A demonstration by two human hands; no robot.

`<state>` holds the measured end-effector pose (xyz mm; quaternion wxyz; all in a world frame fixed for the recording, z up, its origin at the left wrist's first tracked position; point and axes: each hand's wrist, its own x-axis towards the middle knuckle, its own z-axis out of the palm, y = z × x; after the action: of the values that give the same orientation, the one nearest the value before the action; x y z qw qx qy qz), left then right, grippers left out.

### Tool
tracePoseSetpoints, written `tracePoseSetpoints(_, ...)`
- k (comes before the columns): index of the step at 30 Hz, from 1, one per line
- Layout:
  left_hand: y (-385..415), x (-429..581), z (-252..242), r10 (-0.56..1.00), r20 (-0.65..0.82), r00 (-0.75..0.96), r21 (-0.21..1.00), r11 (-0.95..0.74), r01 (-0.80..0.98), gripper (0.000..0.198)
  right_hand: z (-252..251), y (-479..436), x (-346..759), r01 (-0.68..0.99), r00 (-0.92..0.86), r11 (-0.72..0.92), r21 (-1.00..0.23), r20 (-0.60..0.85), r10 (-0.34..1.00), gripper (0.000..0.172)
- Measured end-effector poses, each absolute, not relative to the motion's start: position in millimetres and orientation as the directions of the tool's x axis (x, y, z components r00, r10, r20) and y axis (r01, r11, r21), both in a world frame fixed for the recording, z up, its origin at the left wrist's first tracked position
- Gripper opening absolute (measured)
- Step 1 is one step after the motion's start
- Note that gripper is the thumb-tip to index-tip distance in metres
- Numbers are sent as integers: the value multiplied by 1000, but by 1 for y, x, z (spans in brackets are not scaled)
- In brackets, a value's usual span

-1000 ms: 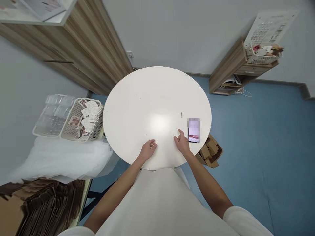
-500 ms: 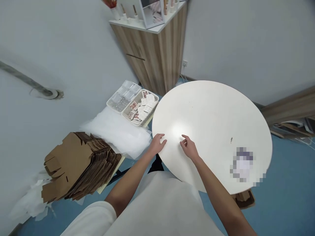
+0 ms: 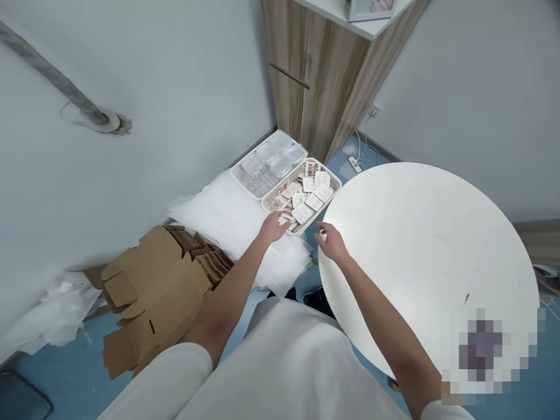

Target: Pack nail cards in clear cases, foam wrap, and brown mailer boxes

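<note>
My left hand (image 3: pixel 272 227) reaches out over the white foam sheets (image 3: pixel 227 219), its fingers loosely spread at the near corner of a white mesh basket (image 3: pixel 329 195) filled with several small cards and packets (image 3: pixel 306 195). It holds nothing. My right hand (image 3: pixel 331 241) hovers at the left edge of the round white table (image 3: pixel 420 256), fingers apart and empty, close to the same basket. A second tray of clear plastic cases (image 3: pixel 269 162) lies just beyond the basket.
A stack of flat brown cardboard boxes (image 3: pixel 157 291) lies at the lower left. A wooden cabinet (image 3: pixel 324 70) stands behind the trays. A blurred phone (image 3: pixel 483 344) lies on the table's near right. The floor is blue; grey walls surround.
My view has swung left from the table toward the baskets. Both hands have left the table's near edge and moved left, the left one now reaching the card basket.
</note>
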<state>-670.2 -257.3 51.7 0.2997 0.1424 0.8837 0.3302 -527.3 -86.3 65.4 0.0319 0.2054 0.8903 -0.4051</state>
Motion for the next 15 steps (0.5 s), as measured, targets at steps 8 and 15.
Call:
tracePoseSetpoints(8, -232, -706, 34, 529, -457, -715, 739, 674, 26, 67, 49, -98, -581, 377, -924, 600, -705, -247, 291, 41)
tracePoseSetpoints(15, -218, -718, 21, 488, -560, -669, 807, 504, -308, 64, 30, -85, -621, 430, -892, 373, -822, -322, 317, 46)
